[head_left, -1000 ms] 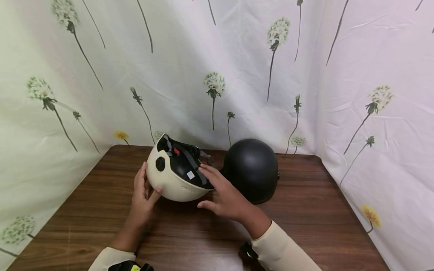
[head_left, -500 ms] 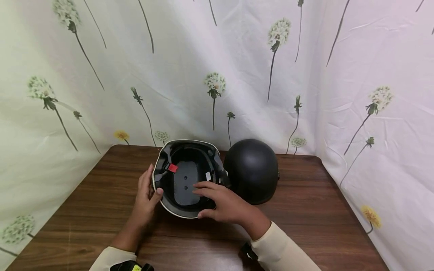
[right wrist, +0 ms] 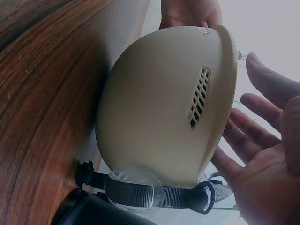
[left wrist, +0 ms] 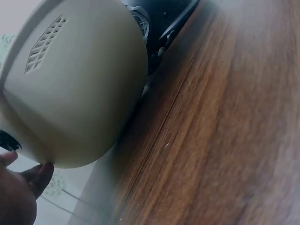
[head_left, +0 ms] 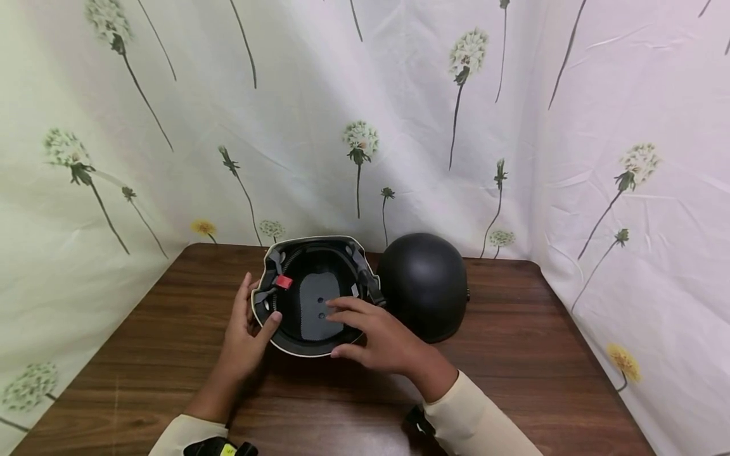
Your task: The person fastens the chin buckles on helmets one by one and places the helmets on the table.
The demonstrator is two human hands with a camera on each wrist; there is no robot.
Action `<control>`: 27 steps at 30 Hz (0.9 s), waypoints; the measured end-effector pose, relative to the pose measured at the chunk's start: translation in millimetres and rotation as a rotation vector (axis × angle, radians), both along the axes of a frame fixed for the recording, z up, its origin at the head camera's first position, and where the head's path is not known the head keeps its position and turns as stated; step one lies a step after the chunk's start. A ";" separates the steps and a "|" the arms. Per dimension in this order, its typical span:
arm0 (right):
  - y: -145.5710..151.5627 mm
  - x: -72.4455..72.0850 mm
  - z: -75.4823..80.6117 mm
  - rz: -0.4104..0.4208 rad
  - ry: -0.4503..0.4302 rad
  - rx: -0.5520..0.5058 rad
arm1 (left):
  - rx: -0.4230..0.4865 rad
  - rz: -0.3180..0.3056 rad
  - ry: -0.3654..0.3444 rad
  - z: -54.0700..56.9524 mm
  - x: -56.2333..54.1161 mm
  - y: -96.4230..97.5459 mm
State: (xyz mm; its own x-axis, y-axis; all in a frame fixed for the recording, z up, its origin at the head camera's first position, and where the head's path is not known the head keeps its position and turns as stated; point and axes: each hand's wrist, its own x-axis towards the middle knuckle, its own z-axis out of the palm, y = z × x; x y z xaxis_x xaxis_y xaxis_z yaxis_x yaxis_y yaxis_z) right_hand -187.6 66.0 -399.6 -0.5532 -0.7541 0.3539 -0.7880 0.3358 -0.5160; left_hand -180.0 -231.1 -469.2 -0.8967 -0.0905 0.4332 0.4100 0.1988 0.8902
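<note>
One wooden table [head_left: 547,361]. Frame centre: cream helmet [head_left: 316,294], hollow side up; black helmet [head_left: 423,285] just right. Right hand [head_left: 376,332] at its lower-right edge, fingers apart; left hand [head_left: 249,332] pinches left rim. Judgement: grip firmly left, touch lightly right; avoid snagging red tab [head_left: 283,282].

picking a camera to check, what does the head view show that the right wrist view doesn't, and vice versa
Only the head view shows the inside of the pale helmet, with its red clip and grey pad. Only the right wrist view shows the pale helmet's grid vents. Both show the pale helmet, black helmet, table, left hand and right hand.
</note>
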 end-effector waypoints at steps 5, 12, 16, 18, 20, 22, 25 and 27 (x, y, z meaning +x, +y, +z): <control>3.8 0.4 4.1 -0.012 0.059 -0.055 | 0.025 0.011 0.010 0.9 -0.6 1.8; 7.3 -2.5 5.0 -0.029 0.098 -0.068 | 0.000 0.050 0.011 3.6 -0.4 0.7; 9.4 -4.4 6.2 -0.039 0.087 -0.072 | -0.027 0.079 0.001 7.7 -1.6 -3.0; 11.1 -5.1 7.3 -0.049 0.082 -0.078 | -0.039 0.084 0.001 9.6 -2.5 -4.4; 13.1 -5.8 8.4 -0.061 0.081 -0.086 | -0.050 0.080 0.011 11.0 -3.9 -5.6; 15.3 -6.9 9.7 -0.068 0.082 -0.105 | -0.071 0.082 0.034 14.1 -5.3 -6.5; 18.9 -9.2 11.4 -0.073 0.104 -0.149 | -0.111 0.101 0.071 21.6 -7.5 -8.4; 21.6 -10.6 12.2 -0.076 0.129 -0.175 | -0.144 0.112 0.084 28.2 -9.1 -10.3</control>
State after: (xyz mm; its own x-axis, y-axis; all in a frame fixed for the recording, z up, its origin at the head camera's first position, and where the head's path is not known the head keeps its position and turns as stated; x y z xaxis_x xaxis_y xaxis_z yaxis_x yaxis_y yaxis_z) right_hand -198.2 87.6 -387.4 -0.5480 -0.6329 0.5469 -0.8269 0.3111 -0.4685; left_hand -189.1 -241.3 -441.0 -0.8446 -0.1200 0.5218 0.4497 0.3699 0.8129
